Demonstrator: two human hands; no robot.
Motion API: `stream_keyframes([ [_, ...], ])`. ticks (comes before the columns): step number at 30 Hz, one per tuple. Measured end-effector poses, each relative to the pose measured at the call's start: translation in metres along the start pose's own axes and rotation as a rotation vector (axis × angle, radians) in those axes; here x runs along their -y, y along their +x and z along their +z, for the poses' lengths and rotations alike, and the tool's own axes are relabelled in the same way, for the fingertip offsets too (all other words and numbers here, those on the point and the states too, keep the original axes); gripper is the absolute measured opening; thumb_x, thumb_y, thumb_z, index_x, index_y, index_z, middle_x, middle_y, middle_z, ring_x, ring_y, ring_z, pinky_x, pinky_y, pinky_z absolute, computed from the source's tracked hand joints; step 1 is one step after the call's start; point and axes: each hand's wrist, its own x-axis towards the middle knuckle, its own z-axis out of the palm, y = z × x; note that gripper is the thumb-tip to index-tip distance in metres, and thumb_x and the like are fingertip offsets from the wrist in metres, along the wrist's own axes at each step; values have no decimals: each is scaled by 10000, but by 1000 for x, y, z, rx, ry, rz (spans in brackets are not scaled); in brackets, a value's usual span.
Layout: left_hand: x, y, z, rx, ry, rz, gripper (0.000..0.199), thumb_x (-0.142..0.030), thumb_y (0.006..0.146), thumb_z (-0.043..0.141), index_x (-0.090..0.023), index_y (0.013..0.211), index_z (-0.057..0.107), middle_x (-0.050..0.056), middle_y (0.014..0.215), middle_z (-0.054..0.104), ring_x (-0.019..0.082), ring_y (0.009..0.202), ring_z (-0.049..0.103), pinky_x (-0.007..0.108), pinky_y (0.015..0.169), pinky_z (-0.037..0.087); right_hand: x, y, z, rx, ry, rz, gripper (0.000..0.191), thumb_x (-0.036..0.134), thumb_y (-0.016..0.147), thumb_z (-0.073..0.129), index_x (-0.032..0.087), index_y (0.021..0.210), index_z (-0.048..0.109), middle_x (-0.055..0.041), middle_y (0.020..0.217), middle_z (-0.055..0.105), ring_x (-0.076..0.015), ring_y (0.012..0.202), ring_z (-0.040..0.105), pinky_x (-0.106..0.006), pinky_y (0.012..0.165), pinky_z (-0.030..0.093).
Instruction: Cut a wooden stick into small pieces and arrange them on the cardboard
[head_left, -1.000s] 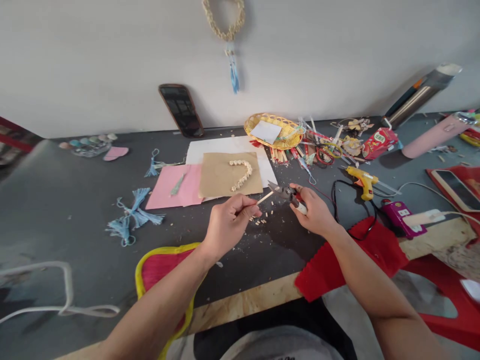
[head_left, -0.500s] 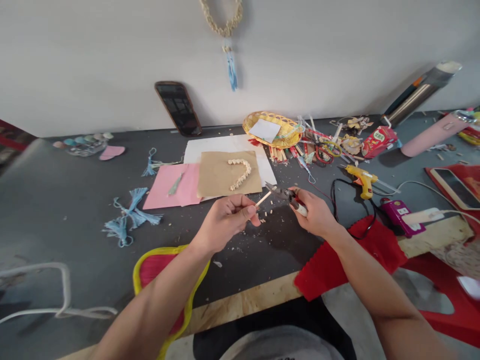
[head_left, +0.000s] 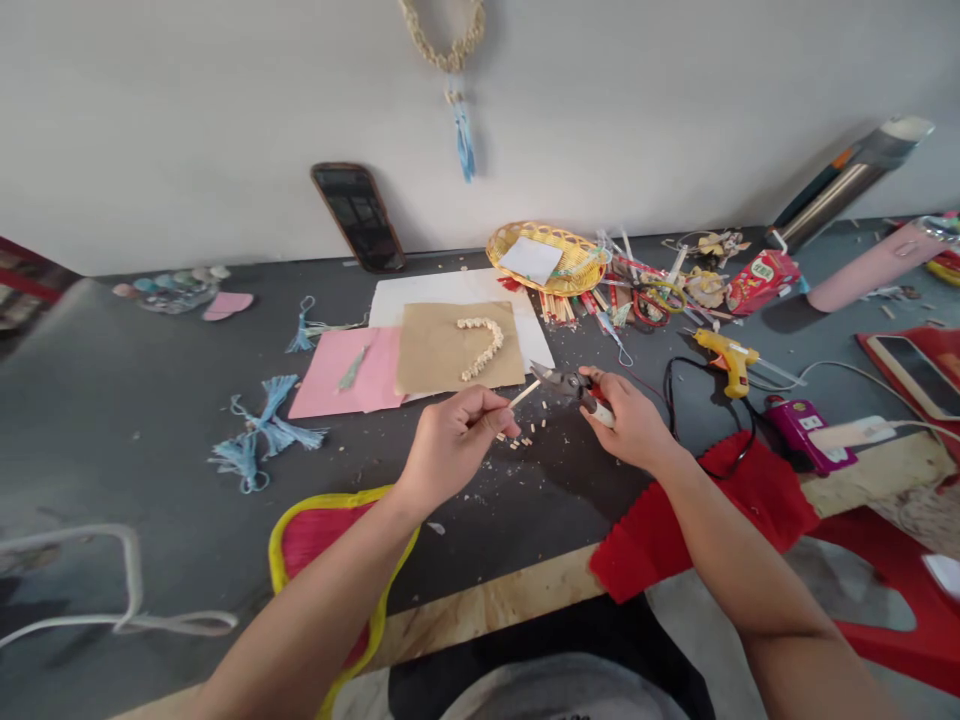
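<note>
My left hand (head_left: 463, 437) pinches a thin pale wooden stick (head_left: 525, 393), pointing up and right from the fingertips. The stick's far end meets the blades of the pruning shears (head_left: 562, 382). My right hand (head_left: 626, 420) is closed around the shears' white handle; whether the blades touch the wood is hard to tell. Several short cut stick pieces (head_left: 528, 441) lie on the table below. Behind, a curved row of small pale pieces (head_left: 491, 350) rests on brown card (head_left: 435, 350).
Pink paper (head_left: 330, 385) and blue tassels (head_left: 274, 425) lie left. A wicker basket (head_left: 581, 245) and a yellow glue gun (head_left: 727, 360) with cords are right. Red cloth (head_left: 637, 545) hangs over the front edge. A phone (head_left: 358, 215) leans on the wall.
The stick's far end, which reached past the blades before, now stops at them and looks shorter. The small pieces below lie slightly differently. Both hands have barely moved.
</note>
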Motion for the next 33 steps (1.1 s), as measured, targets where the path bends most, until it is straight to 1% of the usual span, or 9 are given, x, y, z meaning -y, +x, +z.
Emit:
stream_keyframes([
  [6, -2, 4, -5, 291, -458, -239, 306, -429, 787, 700, -145, 739, 596, 31, 603, 676, 23, 365, 290, 190, 373, 191, -1, 1, -5, 24, 57, -52, 492, 209, 841, 544, 188, 1323, 449, -130, 1166, 646, -292, 1106, 611, -449, 934, 521],
  [9, -3, 6, -6, 310, -515, -280, 329, -438, 753, 739, -143, 729, 598, 30, 582, 671, 20, 361, 287, 190, 372, 169, 3, 0, -5, 22, 75, -61, 437, 199, 835, 538, 198, 1269, 483, -127, 1175, 657, -281, 1041, 641, -430, 901, 535],
  [14, -6, 6, -10, 297, -521, -292, 333, -442, 737, 748, -145, 712, 599, 27, 568, 661, 19, 350, 278, 199, 367, 158, 8, -3, -3, 17, 43, 6, 412, 210, 841, 542, 212, 1251, 502, -116, 1190, 677, -279, 1069, 654, -412, 928, 531],
  [19, -5, 6, -7, 213, -396, -202, 272, -397, 815, 675, -145, 747, 599, 26, 645, 685, 22, 380, 341, 184, 392, 255, 6, -3, 1, -1, -20, 40, 404, 230, 847, 540, 192, 1249, 514, -133, 1177, 682, -293, 1060, 663, -423, 905, 547],
  [23, -2, 5, 0, 12, -98, -58, 188, -337, 849, 630, -154, 809, 626, 32, 738, 708, 55, 468, 476, 188, 465, 379, 3, 0, 3, -54, -28, 39, 389, 231, 847, 541, 183, 1232, 514, -143, 1188, 671, -302, 1080, 649, -449, 907, 544],
  [26, -2, 2, 1, -90, 28, -6, 157, -297, 841, 622, -157, 775, 645, 23, 670, 685, 68, 473, 482, 193, 459, 366, 0, 1, 3, -72, -21, 19, 395, 221, 843, 543, 181, 1234, 505, -151, 1212, 651, -310, 1119, 623, -472, 927, 531],
  [28, -2, 2, -1, -20, -38, -22, 195, -315, 843, 621, -152, 739, 642, 30, 638, 674, 59, 435, 429, 198, 426, 326, -2, 1, 1, -44, 7, -17, 427, 211, 834, 553, 193, 1256, 490, -142, 1228, 638, -303, 1133, 609, -472, 941, 524],
  [31, -3, 2, -5, 188, -295, -130, 259, -383, 821, 658, -148, 724, 607, 45, 634, 684, 37, 387, 340, 195, 384, 253, -4, 1, -2, -6, 59, -76, 461, 194, 824, 559, 203, 1277, 475, -127, 1223, 633, -287, 1124, 606, -460, 956, 517],
  [33, -4, 3, -6, 265, -419, -193, 298, -417, 788, 697, -148, 719, 588, 43, 621, 685, 27, 376, 307, 188, 375, 219, -4, 2, -3, -7, 78, -93, 453, 186, 824, 552, 205, 1271, 479, -124, 1220, 636, -279, 1108, 614, -450, 957, 517],
])
